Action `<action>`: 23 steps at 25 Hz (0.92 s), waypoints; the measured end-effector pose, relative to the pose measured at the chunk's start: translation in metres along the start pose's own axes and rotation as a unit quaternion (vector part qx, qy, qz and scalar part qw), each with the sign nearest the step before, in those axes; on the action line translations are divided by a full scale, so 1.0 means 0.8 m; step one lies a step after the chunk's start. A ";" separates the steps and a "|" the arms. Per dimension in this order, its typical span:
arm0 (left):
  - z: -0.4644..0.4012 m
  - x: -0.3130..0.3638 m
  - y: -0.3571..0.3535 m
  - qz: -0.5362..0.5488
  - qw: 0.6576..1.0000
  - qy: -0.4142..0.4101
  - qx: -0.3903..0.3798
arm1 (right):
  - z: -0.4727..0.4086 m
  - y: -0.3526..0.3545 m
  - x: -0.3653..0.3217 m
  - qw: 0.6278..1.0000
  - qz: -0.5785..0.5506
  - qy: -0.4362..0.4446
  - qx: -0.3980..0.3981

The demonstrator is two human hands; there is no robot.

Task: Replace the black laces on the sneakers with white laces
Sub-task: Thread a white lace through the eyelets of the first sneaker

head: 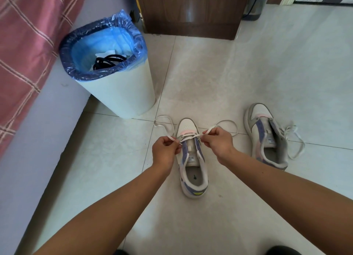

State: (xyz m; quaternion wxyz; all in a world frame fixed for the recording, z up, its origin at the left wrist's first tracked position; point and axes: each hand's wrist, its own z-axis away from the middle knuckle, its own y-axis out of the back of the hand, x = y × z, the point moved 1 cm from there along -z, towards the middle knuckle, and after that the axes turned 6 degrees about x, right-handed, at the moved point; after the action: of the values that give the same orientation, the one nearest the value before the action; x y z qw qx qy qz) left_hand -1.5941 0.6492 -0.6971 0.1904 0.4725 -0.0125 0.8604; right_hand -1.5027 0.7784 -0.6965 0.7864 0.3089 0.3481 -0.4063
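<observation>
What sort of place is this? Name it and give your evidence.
Likely a bedroom at home: a bed with a pink plaid cover at the left, a lined waste bin beside it, and a tiled floor.

The floor (210, 73) is glossy pale tile with thin dark grout lines. The bin (122, 94) looks like smooth matt plastic, lined with a thin, crinkly, shiny blue plastic bag (107, 37). The cabinet (191, 12) is dark polished wood. The bedspread (24, 44) is soft checked cloth. The lace (188, 138) is flat woven white fabric
</observation>
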 end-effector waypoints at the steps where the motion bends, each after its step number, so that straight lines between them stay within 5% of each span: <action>1: 0.000 0.000 0.000 -0.006 1.000 0.002 0.001 | 0.002 -0.001 0.001 1.000 0.009 0.009 -0.006; 12: -0.010 -0.001 -0.007 -0.104 0.992 -0.064 0.031 | 0.007 -0.007 0.004 0.995 0.089 0.038 -0.015; 23: -0.012 0.009 0.008 -0.280 0.927 -0.241 -0.069 | 0.024 -0.006 0.003 0.959 0.234 0.151 -0.044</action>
State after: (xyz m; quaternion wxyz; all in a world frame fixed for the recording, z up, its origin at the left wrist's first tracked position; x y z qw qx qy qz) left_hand -1.6079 0.6476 -0.6954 0.4472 0.6354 0.0154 0.6293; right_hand -1.5003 0.7604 -0.6885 0.8105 0.4043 0.3988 -0.1435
